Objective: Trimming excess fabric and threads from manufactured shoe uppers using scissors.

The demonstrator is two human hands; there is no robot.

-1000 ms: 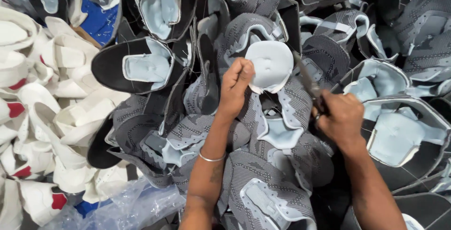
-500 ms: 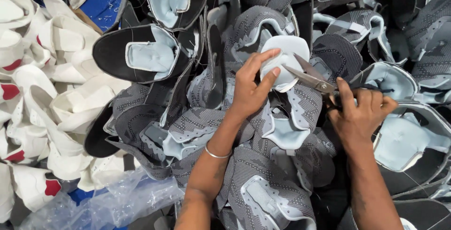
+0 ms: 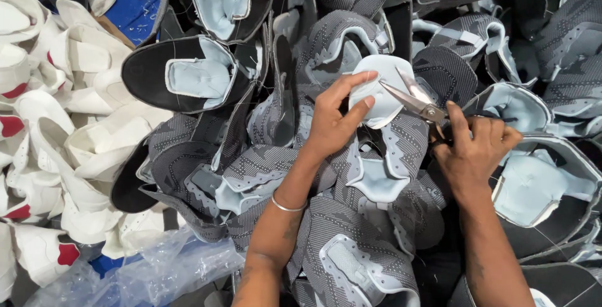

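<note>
The left hand pinches a pale blue padded piece of a grey shoe upper on top of the pile. The right hand grips scissors, their blades open narrowly at the piece's edge. White shoe uppers lie well apart, at the left.

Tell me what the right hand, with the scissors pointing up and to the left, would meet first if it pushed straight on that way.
The right hand holds scissors whose open blades already reach the pale blue padded piece pinched by the left hand. That piece comes first, probably; depth is hard to judge.
</note>
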